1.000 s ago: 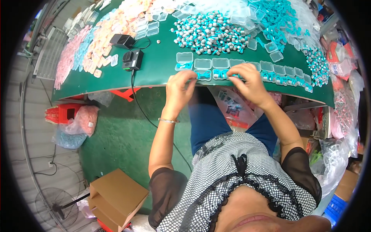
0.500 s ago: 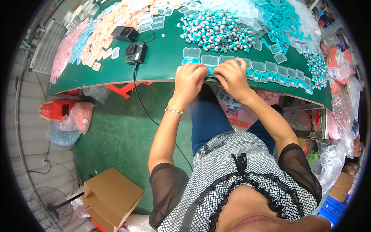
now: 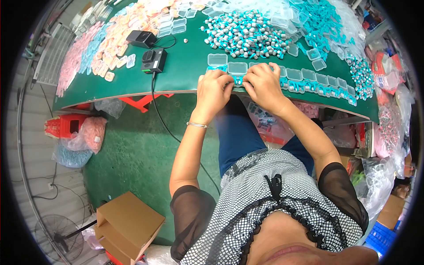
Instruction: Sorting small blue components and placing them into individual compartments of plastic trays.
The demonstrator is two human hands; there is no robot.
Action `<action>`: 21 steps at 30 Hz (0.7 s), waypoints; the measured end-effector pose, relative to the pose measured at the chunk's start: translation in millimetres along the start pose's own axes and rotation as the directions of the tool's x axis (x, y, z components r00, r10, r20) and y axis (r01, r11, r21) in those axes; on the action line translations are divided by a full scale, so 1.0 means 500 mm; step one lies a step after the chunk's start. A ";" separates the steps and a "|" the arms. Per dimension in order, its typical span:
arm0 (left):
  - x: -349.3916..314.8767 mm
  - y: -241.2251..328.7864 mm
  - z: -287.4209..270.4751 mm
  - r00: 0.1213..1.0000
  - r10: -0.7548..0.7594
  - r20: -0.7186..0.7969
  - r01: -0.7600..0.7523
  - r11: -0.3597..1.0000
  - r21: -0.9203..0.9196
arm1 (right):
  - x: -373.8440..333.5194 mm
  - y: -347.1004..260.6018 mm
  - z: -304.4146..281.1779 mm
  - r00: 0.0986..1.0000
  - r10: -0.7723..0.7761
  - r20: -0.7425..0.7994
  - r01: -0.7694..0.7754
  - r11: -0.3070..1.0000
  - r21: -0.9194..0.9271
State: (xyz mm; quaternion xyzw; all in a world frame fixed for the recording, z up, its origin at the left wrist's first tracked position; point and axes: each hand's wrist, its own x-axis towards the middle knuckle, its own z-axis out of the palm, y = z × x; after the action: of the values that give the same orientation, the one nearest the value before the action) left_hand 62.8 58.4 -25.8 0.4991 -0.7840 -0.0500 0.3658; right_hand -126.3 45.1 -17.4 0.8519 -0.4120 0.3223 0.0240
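At the table's front edge lies a small transparent hinged plastic case, its lid point(image 3: 237, 67) laid back, with teal and grey parts point(image 3: 238, 80) in its bottom half. My left hand point(image 3: 213, 92) pinches the left side of this case, thumb and fingers bent together. On its right side my right hand point(image 3: 265, 87) grips with thumb and index finger, partly covering the neighbouring case. Left of it another filled case, lid point(image 3: 217, 59) back, stands partly behind my left fingers. A row of similar filled cases point(image 3: 310, 86) runs off to the right, lids raised.
A heap of grey-and-teal pieces point(image 3: 247, 35) lies behind the row, with teal parts point(image 3: 320, 22) farther right. Two black devices point(image 3: 153, 60) with cables sit to the left, near peach cases point(image 3: 108, 53). A cardboard box point(image 3: 128, 225) stands on the floor.
My hands have drawn slightly apart, the left one shifting left, so more of the teal and grey contents shows between them. The case stays in place.
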 end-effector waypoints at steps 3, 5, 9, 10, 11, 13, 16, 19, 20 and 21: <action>0.008 0.008 0.001 1.000 -0.013 -0.009 0.013 1.000 0.019 | 0.004 -0.001 -0.003 1.000 0.000 0.021 0.000 1.000 -0.003; 0.014 0.013 -0.004 0.999 -0.034 0.024 0.032 0.997 0.077 | 0.009 -0.003 -0.008 0.999 0.005 0.036 -0.005 1.000 -0.001; 0.030 0.038 -0.018 0.994 -0.062 0.088 0.049 0.988 0.148 | 0.013 -0.003 -0.012 0.996 -0.084 0.027 0.086 0.994 -0.067; 0.031 0.036 -0.016 0.994 -0.061 0.089 0.047 0.988 0.150 | 0.014 -0.001 -0.010 0.993 -0.117 0.029 0.119 0.989 -0.084; 0.030 0.032 -0.011 0.993 -0.079 0.090 0.066 0.989 0.134 | 0.015 0.003 -0.008 0.993 -0.116 0.027 0.117 0.990 -0.082; 0.033 0.033 -0.009 0.991 -0.096 0.096 0.084 0.989 0.119 | 0.013 0.009 -0.003 0.990 -0.137 0.022 0.138 0.988 -0.067; 0.043 0.042 -0.011 0.976 -0.155 0.154 0.132 0.979 0.154 | 0.021 0.015 -0.003 0.990 -0.119 0.075 0.126 0.986 -0.106; 0.054 0.044 -0.016 0.939 -0.243 0.242 0.200 0.962 0.186 | 0.030 0.013 -0.002 0.992 -0.104 0.070 0.110 0.989 -0.100; 0.053 0.045 -0.018 0.945 -0.224 0.239 0.183 0.966 0.185 | 0.029 0.012 -0.004 0.992 -0.103 0.068 0.109 0.989 -0.100; 0.050 0.045 -0.019 0.949 -0.208 0.235 0.166 0.968 0.185 | 0.024 0.011 -0.004 0.994 -0.074 0.076 0.078 0.996 -0.052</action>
State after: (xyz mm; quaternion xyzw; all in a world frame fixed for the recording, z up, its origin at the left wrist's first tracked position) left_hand 46.3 51.6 4.3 0.5892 -0.7746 -0.0834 0.2143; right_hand -125.8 33.7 -10.4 0.8773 -0.3887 0.2780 0.0444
